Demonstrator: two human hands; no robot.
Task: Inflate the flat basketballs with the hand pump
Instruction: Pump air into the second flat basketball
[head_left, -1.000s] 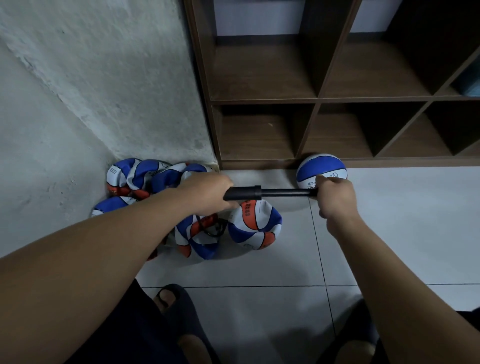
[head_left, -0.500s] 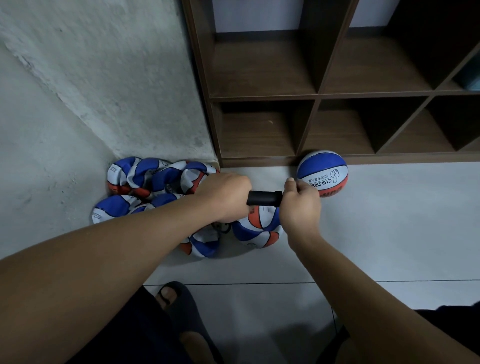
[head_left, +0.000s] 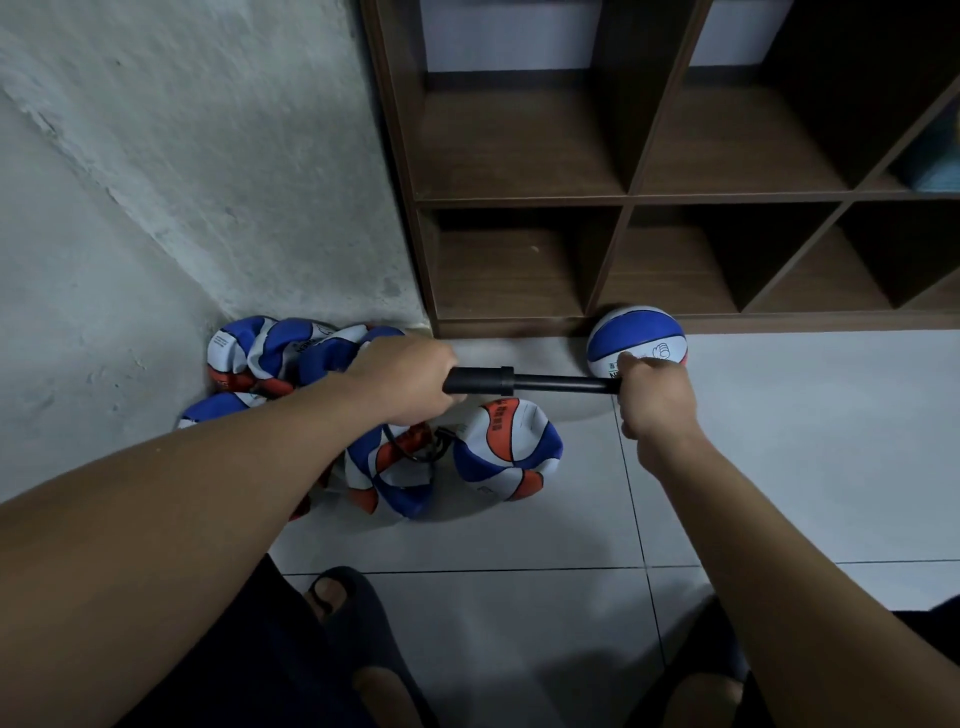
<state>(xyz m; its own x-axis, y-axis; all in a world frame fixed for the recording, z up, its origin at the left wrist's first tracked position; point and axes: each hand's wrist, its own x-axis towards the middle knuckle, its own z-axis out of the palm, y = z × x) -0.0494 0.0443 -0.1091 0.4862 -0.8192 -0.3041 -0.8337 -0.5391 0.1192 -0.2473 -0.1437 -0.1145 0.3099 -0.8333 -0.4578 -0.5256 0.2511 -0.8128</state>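
A black hand pump (head_left: 498, 382) lies level above the floor, its rod pulled out to the right. My left hand (head_left: 410, 382) grips the pump's barrel. My right hand (head_left: 652, 389) grips the handle at the rod's end. Under the pump, a half-filled blue, white and orange basketball (head_left: 506, 449) rests on the tiles, with a black hose (head_left: 423, 447) looping at its left. Several flat basketballs (head_left: 280, 353) are heaped in the corner on the left. A round, inflated ball (head_left: 636, 338) sits behind my right hand, against the shelf base.
A dark wooden cubby shelf (head_left: 623, 200) stands behind the balls. A rough grey wall (head_left: 182, 182) closes the left side. The floor is pale tile (head_left: 805, 441). My feet in dark sandals (head_left: 358, 613) show at the bottom.
Half a second ago the pump was pushed in with my hands close together. Now my right hand has pulled the handle out to the right, as it was a second ago.
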